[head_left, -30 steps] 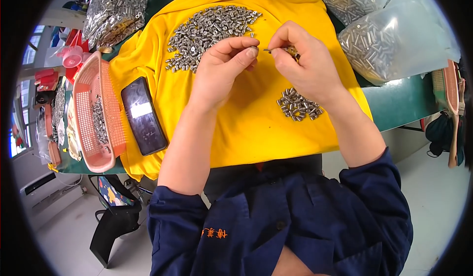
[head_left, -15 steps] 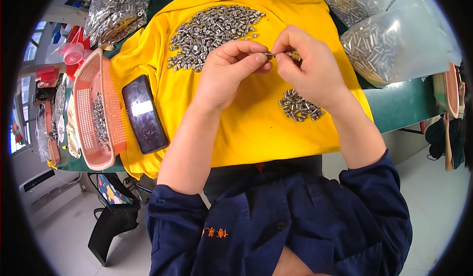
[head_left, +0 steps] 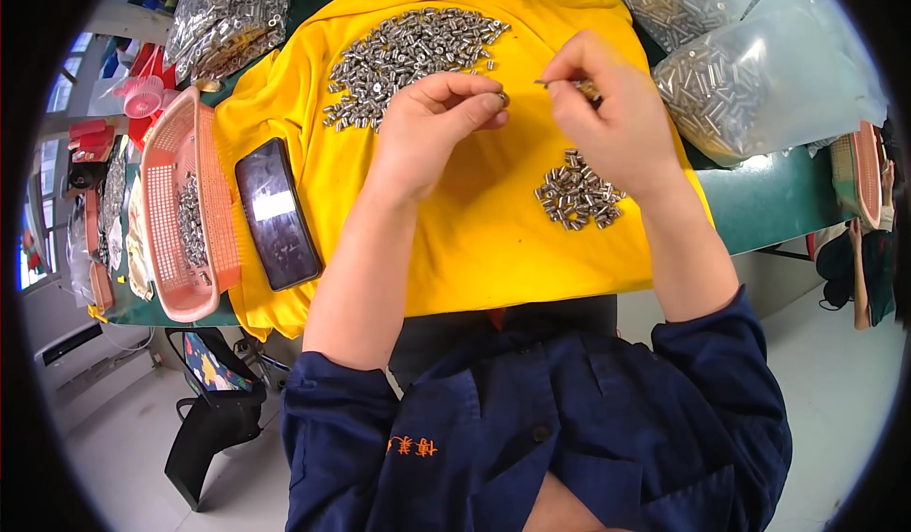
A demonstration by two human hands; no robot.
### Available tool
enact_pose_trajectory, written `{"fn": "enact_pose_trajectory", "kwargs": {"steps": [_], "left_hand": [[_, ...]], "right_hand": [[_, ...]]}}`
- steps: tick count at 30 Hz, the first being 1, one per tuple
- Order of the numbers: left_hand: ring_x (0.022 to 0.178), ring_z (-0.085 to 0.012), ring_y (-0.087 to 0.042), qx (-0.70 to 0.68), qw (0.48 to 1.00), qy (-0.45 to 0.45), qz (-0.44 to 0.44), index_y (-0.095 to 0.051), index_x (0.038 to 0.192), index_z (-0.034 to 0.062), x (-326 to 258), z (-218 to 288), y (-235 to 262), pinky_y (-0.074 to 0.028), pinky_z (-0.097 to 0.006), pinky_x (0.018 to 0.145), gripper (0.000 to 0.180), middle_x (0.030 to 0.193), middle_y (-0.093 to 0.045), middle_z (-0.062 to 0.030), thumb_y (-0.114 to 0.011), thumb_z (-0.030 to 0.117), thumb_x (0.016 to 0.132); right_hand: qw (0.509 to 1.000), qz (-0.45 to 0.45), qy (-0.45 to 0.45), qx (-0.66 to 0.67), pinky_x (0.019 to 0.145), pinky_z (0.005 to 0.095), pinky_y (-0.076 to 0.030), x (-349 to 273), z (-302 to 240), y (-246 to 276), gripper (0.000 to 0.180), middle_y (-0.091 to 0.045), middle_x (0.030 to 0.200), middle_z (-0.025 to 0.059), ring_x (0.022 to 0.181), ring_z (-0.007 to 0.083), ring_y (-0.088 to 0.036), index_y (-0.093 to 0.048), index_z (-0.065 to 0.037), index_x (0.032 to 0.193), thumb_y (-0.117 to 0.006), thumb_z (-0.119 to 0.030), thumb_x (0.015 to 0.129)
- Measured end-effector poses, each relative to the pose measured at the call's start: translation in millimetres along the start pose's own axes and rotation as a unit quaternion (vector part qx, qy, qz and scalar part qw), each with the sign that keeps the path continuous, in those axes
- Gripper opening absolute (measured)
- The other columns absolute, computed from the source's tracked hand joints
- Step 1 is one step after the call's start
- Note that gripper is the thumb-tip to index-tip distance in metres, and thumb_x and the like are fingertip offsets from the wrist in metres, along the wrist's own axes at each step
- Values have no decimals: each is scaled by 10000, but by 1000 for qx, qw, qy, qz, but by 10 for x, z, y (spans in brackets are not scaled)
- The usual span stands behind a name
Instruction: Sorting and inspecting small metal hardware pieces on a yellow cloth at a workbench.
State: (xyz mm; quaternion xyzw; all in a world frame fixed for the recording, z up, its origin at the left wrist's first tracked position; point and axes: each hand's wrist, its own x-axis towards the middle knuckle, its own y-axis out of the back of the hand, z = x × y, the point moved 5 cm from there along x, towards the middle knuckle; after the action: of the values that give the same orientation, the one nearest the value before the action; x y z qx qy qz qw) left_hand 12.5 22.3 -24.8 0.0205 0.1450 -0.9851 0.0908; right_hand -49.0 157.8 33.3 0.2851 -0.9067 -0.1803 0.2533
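My left hand (head_left: 432, 129) is closed, pinching a small metal fitting (head_left: 503, 100) between thumb and forefinger; the fingertips mostly cover it. My right hand (head_left: 612, 119) grips a thin pointed tool (head_left: 585, 88) with a brass-coloured body, its dark tip toward the left hand and apart from the fitting. Beyond the left hand, a large pile of short metal sleeves (head_left: 408, 53) lies on a yellow cloth (head_left: 474, 266). A smaller pile of the same kind of parts (head_left: 577, 195) sits below the right hand.
Left of the cloth's middle lies a black phone (head_left: 277, 214), beside a pink basket (head_left: 228, 238) holding small metal parts. Clear bags of metal parts stand at the far left (head_left: 232, 15) and right (head_left: 716, 95). The green table (head_left: 769, 200) shows past the cloth.
My hands have drawn apart. The right hand moved up and to the right with the tool, its tip leaving the fitting; the left hand shifted slightly left, still holding the fitting.
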Motion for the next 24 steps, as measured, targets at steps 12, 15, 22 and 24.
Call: {"fn": "enact_pose_trajectory", "kwargs": {"steps": [12, 15, 22, 24], "left_hand": [[678, -208, -573, 539, 825, -154, 69, -618, 882, 77, 328, 264, -87, -451, -287, 628, 172, 821, -607, -95, -602, 136, 721], [745, -292, -557, 687, 710, -153, 4, -601, 816, 65, 476, 192, -148, -445, -364, 658, 138, 815, -593, -107, -562, 155, 719], [722, -247, -581, 705, 690, -163, -9, -594, 818, 42, 514, 260, -220, -456, -333, 632, 113, 783, -600, -102, -539, 91, 732], [715, -201, -584, 573, 814, -96, 12, -587, 839, 33, 399, 333, -170, -460, -298, 623, 111, 775, -600, -79, -535, 68, 748]], "right_hand": [[996, 78, 13, 31, 525, 259, -402, 33, 80, 109, 88, -547, 661, 85, 554, 151, -494, -495, -22, 789, -505, -82, 726], [997, 66, -1, 36, 525, 261, -404, 41, 58, 78, 83, -543, 659, 89, 545, 163, -492, -492, -22, 785, -502, -80, 725], [997, 70, 6, 21, 525, 278, -408, 45, 23, 127, 89, -542, 645, 101, 553, 202, -518, -491, -23, 778, -501, -87, 717], [997, 68, 6, 26, 523, 275, -407, 40, 10, 140, 92, -540, 642, 99, 552, 196, -517, -490, -23, 777, -499, -92, 718]]}}
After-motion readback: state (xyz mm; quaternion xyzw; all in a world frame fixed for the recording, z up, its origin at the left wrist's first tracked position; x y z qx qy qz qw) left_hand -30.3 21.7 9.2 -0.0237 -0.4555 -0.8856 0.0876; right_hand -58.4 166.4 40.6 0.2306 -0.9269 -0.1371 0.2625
